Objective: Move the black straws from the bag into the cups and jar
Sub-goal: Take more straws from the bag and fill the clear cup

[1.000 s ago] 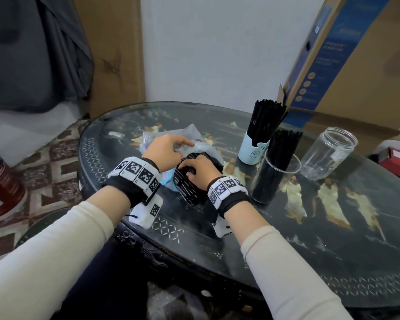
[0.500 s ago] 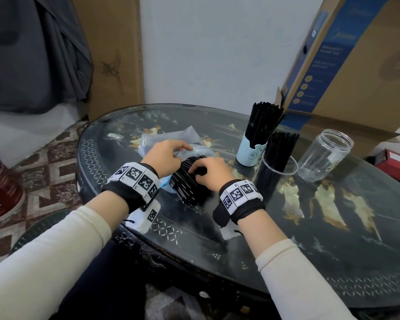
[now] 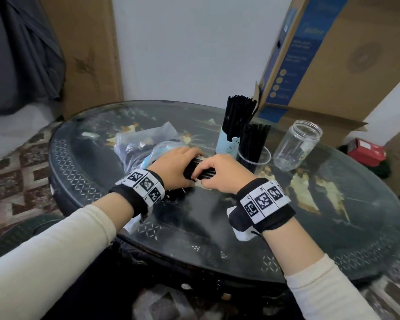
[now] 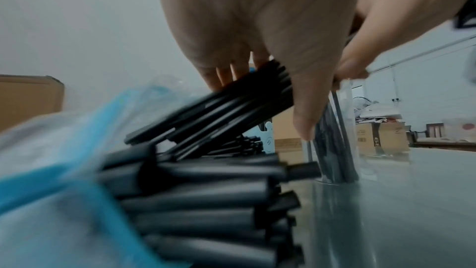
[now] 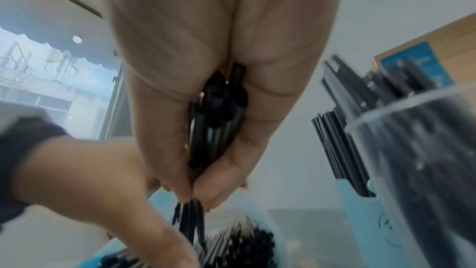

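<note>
A bundle of black straws (image 3: 200,172) lies low over the table (image 3: 310,239), gripped from both sides. My left hand (image 3: 186,163) curls over its left part, fingers behind and thumb in front of the straws (image 4: 231,105). My right hand (image 3: 207,175) wraps the right end (image 5: 216,121). More straws (image 4: 206,191) stick out of the clear and blue plastic bag (image 3: 146,144) under my left hand. The pale blue cup (image 3: 228,146) and the clear cup (image 3: 255,160) both hold upright straws. The glass jar (image 3: 297,144) stands empty to their right.
A large cardboard box (image 3: 333,65) leans against the wall behind the cups and jar. A red box (image 3: 365,151) sits past the table's right edge. The round glass-topped table has bare surface at the front and right.
Both hands have shifted right, towards the cups, drawing the bundle out of the bag. My left hand has left the bag's plastic and now holds the straws.
</note>
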Available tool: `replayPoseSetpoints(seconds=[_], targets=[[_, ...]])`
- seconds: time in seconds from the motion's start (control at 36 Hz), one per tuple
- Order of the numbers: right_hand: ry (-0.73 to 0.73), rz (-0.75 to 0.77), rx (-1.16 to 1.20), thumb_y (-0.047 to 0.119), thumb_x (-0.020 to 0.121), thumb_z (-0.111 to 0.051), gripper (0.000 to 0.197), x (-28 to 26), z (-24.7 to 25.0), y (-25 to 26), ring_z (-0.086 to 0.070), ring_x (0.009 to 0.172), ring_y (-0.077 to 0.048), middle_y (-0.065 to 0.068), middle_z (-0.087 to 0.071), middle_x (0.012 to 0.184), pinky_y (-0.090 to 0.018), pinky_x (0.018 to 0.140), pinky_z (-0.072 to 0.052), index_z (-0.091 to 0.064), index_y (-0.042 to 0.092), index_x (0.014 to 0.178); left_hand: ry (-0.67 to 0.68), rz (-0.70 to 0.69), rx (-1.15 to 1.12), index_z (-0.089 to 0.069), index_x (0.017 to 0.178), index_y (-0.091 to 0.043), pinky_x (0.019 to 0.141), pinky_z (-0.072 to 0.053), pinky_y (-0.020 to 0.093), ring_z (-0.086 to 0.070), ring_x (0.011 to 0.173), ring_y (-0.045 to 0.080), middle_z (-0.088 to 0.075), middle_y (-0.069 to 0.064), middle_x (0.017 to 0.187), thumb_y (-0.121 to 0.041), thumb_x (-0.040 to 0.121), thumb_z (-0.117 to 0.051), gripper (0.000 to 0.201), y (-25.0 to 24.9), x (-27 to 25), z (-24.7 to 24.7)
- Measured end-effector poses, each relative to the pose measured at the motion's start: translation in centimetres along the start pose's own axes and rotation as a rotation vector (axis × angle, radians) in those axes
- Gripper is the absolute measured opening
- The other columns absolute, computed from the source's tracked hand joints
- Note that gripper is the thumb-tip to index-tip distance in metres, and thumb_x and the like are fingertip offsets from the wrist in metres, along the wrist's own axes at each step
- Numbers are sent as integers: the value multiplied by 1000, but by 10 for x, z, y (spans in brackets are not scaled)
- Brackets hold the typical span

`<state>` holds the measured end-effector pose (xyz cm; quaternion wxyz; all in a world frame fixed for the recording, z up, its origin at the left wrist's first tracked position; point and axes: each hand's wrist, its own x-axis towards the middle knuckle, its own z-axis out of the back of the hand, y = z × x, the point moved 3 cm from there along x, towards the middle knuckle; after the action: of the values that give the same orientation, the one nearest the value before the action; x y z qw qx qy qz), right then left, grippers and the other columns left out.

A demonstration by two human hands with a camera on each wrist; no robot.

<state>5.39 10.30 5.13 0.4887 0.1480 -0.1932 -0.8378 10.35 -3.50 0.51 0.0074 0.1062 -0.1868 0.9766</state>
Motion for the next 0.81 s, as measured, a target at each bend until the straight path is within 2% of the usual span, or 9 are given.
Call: replayPoseSetpoints(seconds=[0.14, 0.28, 0.33, 0.42, 0.47, 0.56, 0.67, 0.72, 0.81], targets=[[-60, 62, 69, 8, 80, -72, 40, -27, 22, -8, -57, 95, -4, 7, -68, 110, -15, 87, -41, -72, 30, 114, -28, -2, -122, -58, 102, -20, 69, -47, 34, -62, 80, 21, -63, -8, 81, -32, 77, -69, 29, -18, 11, -2], [-344, 141, 147, 28, 82, -76, 51, -50, 59, -8, -51, 105, 3, 15, -60, 112, -8, 94, -35, -60, 35, 129, -167, 60, -396, -64, 88, -28, 64, -44, 24, -60, 67, 4, -66, -10, 73, -29, 83, -71, 9, -41, 14, -1], [-479, 183, 189, 30, 85, -72, 53, -57, 68, -4, -51, 114, -2, 11, -56, 125, -12, 97, -38, -54, 33, 135, -185, 81, -533, -59, 80, -36, 62, -46, 22, -60, 66, 2, -65, -9, 72, -28, 84, -72, 16, -55, 16, -1], [-609, 313, 241, 16, 89, -67, 57, -62, 68, 6, -51, 121, -6, 9, -47, 133, -10, 102, -36, -44, 21, 142, -163, 114, -739, -59, 77, -30, 57, -42, 12, -56, 60, -7, -63, -16, 64, -20, 86, -70, 17, -73, 19, -5], [-650, 371, 227, 7, 90, -64, 58, -63, 64, 7, -50, 125, -11, 3, -44, 138, -17, 106, -36, -41, 13, 143, -148, 126, -843, -60, 81, -29, 60, -43, 9, -58, 63, -10, -64, -19, 67, -10, 87, -67, 21, -81, 20, -13], [-638, 384, 178, 2, 91, -58, 52, -57, 51, 4, -43, 134, -15, -6, -45, 143, -33, 113, -35, -45, 6, 141, -158, 138, -917, -61, 100, -17, 68, -46, 7, -60, 76, -15, -65, -14, 88, -1, 85, -66, 22, -85, 17, -28], [-490, 279, 114, 9, 94, -54, 38, -51, 29, -12, -47, 129, -13, -4, -57, 134, -34, 112, -35, -57, 8, 132, -134, 214, -944, -55, 121, -7, 80, -46, 9, -57, 95, -10, -62, -10, 105, -3, 82, -70, 42, -81, 10, -54], [-427, 240, 104, 11, 95, -54, 34, -50, 19, -18, -49, 125, -11, -1, -59, 130, -30, 110, -36, -59, 10, 128, -79, 256, -939, -56, 121, -8, 84, -48, 13, -58, 99, -5, -64, -7, 108, -8, 82, -72, 42, -78, 6, -64], [-440, 241, 128, 10, 94, -56, 33, -50, 17, -19, -49, 123, -9, -1, -59, 128, -22, 109, -34, -60, 10, 127, -60, 291, -910, -60, 112, -11, 74, -47, 10, -59, 92, -4, -65, -8, 98, -11, 82, -71, 31, -75, 4, -67]])
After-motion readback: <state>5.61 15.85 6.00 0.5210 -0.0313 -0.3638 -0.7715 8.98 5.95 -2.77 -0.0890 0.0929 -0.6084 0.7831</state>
